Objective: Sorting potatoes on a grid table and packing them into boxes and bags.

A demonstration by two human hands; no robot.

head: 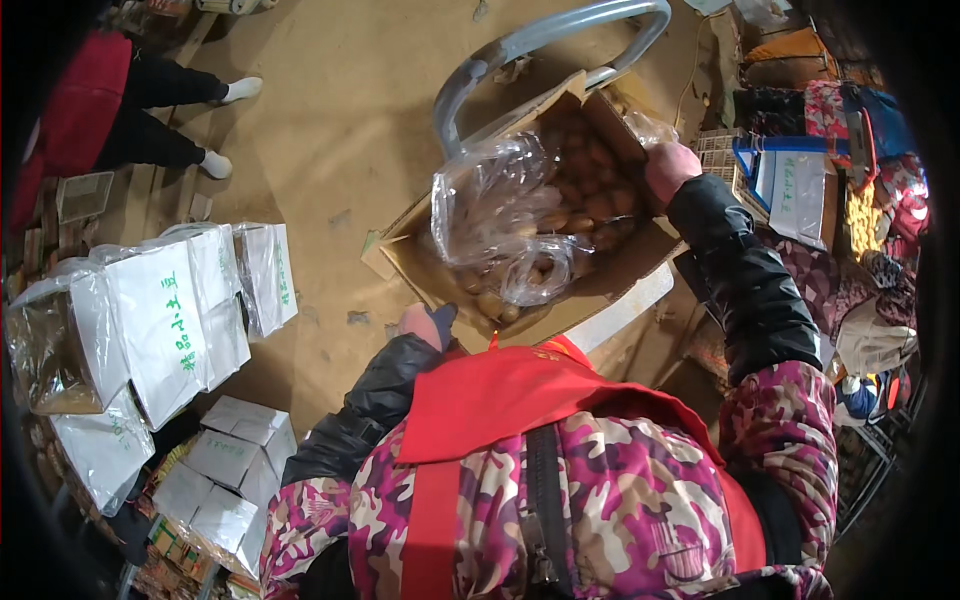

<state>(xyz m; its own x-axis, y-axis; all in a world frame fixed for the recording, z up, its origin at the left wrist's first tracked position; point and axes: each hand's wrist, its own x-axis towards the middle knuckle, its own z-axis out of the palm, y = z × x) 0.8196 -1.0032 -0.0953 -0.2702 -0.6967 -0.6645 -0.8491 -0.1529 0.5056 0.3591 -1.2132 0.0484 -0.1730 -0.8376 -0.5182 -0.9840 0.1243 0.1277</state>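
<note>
Before me stands an open cardboard box (637, 262) of small brown potatoes (592, 195), partly covered by a clear plastic liner bag (495, 195). My right hand (672, 171), in a pink glove, is at the box's right side, its fingers hidden by the glove's far side and the box edge. Near the lower left corner of the box is my left hand (427, 324), in a pink and dark glove; whether it grips the cardboard cannot be told. A curved metal tube handle (480, 67) rises beyond the box.
White cartons (161, 322) with green writing, some bagged in plastic, are stacked at the left. Another person (97, 112) in a red top stands at the upper left. A basket (716, 150), a white carton (799, 195) and bundled fabric items (810, 262) lie at the right.
</note>
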